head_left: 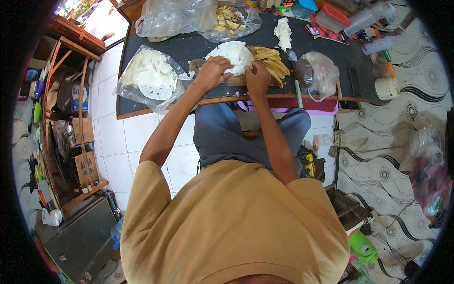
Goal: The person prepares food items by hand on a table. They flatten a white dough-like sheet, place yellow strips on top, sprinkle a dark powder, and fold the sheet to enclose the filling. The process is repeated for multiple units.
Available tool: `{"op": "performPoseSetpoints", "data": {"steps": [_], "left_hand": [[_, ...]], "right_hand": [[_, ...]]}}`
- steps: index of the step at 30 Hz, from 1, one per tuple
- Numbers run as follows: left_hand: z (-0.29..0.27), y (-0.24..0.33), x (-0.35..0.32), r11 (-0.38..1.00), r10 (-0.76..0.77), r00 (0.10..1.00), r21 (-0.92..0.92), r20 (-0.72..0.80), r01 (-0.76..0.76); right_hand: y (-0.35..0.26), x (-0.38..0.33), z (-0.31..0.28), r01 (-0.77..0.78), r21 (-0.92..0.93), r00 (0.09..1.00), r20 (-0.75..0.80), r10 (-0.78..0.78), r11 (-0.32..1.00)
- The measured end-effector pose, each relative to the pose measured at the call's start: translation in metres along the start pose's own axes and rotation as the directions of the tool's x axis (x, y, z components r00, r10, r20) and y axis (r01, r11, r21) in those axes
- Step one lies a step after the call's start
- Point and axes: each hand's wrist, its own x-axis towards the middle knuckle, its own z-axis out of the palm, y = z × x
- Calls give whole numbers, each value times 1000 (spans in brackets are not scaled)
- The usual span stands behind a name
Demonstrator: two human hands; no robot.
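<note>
Together, left hand (pixel 213 72) and right hand (pixel 258 79) touch a white sheet (pixel 232 53).

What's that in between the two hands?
In the head view, a thin white sheet lies between the left hand and the right hand, over a brown board.

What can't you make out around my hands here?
In the head view:
What's directly beneath the white sheet: the sheet itself covers it.
Whether the right hand pinches the sheet: too small to tell.
The large clear bag's far end: cut off by the upper edge.
</note>
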Motion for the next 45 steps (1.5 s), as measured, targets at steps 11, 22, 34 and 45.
{"op": "performPoseSetpoints", "data": {"steps": [11,22,34,45], "left_hand": [[8,-7,1,998,41,999,42,-26,-40],[4,-2,0,999,-26,997,28,-70,28],[29,32,-56,-374,-849,270,-877,455,302],[43,23,-17,-226,-965,66,-931,254,286]], "right_hand": [[3,-9,-14,329,14,934,144,-328,944],[16,-12,-14,494,-7,846,234,-479,869],[22,-13,-11,503,-29,847,215,-486,864],[18,-11,-16,502,32,852,157,-500,864]]}}
